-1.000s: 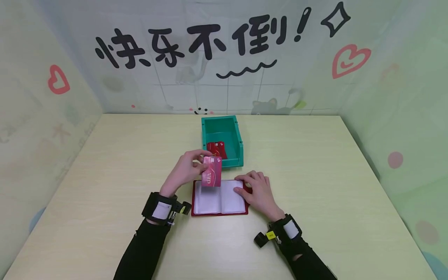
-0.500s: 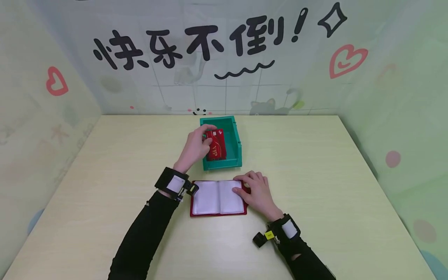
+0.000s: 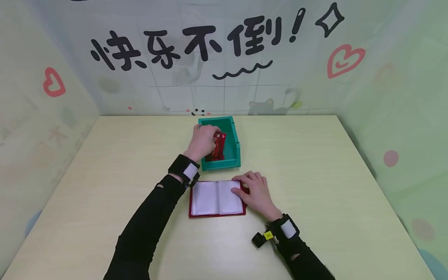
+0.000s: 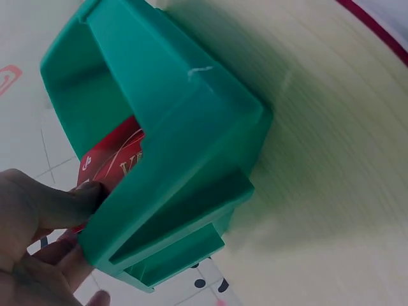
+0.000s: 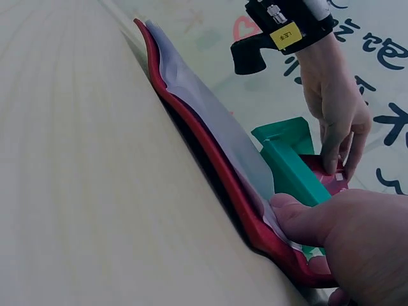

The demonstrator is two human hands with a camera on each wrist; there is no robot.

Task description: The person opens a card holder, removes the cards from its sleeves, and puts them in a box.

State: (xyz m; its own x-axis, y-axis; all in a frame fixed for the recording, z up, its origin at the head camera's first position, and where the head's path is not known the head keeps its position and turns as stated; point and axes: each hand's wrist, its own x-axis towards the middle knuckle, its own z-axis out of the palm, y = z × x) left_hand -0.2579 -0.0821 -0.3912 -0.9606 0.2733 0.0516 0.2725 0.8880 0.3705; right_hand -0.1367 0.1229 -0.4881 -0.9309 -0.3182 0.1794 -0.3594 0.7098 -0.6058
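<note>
My left hand reaches into a green plastic bin and pinches a red VIP card at its edge. In the left wrist view the thumb lies on the card's face, with other fingers behind the bin wall. Some pink surface shows under that hand in the right wrist view. Nearer to me lies an open card holder with a dark red cover and pale, glossy pages. My right hand grips its right edge, thumb on the page and fingers at the cover's underside.
Pale wooden table surrounds the bin and the card holder. A printed backdrop stands along the table's back edge, with side panels at left and right. Each wrist carries a black strap with a small camera.
My left hand went from over the card holder, where it held a pink card, into the bin. It gripped a red card there and has shifted slightly right. The right hand stays put.
</note>
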